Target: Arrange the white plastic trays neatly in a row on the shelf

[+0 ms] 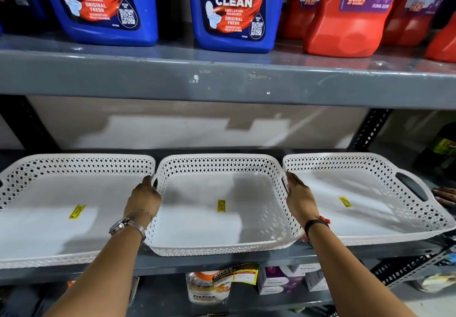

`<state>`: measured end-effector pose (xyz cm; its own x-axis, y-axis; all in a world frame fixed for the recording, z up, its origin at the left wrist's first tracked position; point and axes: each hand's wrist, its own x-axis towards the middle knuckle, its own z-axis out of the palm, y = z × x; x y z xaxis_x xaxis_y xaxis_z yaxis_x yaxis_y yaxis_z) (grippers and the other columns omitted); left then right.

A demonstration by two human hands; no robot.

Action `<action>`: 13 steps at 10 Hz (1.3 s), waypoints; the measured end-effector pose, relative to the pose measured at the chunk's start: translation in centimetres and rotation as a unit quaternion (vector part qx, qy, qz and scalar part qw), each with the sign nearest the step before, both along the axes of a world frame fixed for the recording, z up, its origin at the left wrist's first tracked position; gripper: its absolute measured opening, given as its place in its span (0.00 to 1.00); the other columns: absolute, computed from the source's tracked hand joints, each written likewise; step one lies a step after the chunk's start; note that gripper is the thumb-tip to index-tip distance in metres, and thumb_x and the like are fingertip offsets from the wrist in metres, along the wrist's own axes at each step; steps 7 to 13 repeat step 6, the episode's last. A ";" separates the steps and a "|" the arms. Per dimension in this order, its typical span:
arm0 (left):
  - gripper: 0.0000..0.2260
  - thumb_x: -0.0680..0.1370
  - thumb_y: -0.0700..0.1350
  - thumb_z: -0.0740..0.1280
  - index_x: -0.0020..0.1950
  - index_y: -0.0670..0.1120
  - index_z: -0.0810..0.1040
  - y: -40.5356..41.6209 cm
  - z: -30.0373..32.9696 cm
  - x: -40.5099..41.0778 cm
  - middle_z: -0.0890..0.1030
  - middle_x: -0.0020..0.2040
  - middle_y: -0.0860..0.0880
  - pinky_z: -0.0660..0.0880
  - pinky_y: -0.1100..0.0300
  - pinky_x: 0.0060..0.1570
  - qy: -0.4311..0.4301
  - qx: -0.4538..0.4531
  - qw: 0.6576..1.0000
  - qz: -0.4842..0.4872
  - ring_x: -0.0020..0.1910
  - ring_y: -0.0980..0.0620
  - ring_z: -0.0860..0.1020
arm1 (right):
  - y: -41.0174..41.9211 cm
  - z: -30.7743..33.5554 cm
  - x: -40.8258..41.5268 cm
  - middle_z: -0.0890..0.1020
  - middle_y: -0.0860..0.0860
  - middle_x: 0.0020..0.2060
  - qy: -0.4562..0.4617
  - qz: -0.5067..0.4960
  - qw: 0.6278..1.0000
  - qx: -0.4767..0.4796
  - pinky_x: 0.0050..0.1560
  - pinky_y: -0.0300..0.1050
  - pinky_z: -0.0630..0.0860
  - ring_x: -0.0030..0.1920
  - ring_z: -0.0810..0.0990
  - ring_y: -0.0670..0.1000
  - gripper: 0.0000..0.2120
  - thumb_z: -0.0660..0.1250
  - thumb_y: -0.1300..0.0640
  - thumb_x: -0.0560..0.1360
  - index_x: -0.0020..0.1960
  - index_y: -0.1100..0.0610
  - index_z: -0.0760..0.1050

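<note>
Three white perforated plastic trays stand side by side on the grey shelf (217, 263). The middle tray (212, 230) is held at both ends: my left hand (144, 197) grips its left handle and my right hand (299, 197) grips its right handle. Its front rim overhangs the shelf edge a little. The left tray (49, 230) and the right tray (365, 215) flank it, their rims touching or nearly touching it. Each tray bears a yellow price sticker on its floor.
Blue toilet-cleaner bottles (234, 11) and red bottles (352, 13) fill the shelf above. A dark bottle (441, 149) stands at the far right. Another person's fingers (444, 194) show by the right tray's handle. Packaged goods (212, 289) sit on the shelf below.
</note>
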<state>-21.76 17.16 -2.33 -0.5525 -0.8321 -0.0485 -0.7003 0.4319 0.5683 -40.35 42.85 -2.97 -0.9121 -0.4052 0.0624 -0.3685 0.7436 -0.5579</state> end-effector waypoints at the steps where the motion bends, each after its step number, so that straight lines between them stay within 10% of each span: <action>1: 0.19 0.79 0.36 0.53 0.70 0.39 0.64 -0.1 -0.1 -0.1 0.76 0.61 0.32 0.73 0.48 0.55 -0.001 -0.003 1.000 0.002 0.58 0.33 0.75 | 0.0 -0.1 0.0 0.66 0.56 0.72 0.005 0.002 1.000 0.006 0.71 0.43 0.62 0.72 0.64 0.55 0.25 0.52 0.72 0.76 0.73 0.61 0.59; 4: 0.19 0.79 0.38 0.53 0.71 0.38 0.59 -0.3 -0.6 -0.1 0.72 0.63 0.33 0.72 0.45 0.57 -0.063 -0.004 0.998 -0.013 0.62 0.34 0.73 | 0.0 -0.1 0.1 0.60 0.56 0.74 -0.007 0.019 0.997 0.077 0.69 0.48 0.65 0.72 0.63 0.57 0.30 0.51 0.73 0.74 0.75 0.60 0.52; 6: 0.26 0.80 0.45 0.55 0.75 0.37 0.53 0.6 0.2 0.4 0.64 0.72 0.37 0.65 0.47 0.67 -0.107 -0.165 0.979 -0.045 0.70 0.39 0.65 | -0.5 0.4 0.6 0.50 0.53 0.77 0.111 0.016 0.971 0.210 0.74 0.55 0.56 0.75 0.53 0.54 0.27 0.52 0.64 0.78 0.75 0.59 0.47; 13: 0.26 0.80 0.45 0.55 0.75 0.37 0.53 0.6 0.2 0.4 0.64 0.72 0.37 0.65 0.47 0.67 -0.107 -0.165 0.979 -0.045 0.70 0.39 0.65 | -0.5 0.4 0.6 0.50 0.53 0.77 0.111 0.016 0.971 0.210 0.74 0.55 0.56 0.75 0.53 0.54 0.27 0.52 0.64 0.78 0.75 0.59 0.47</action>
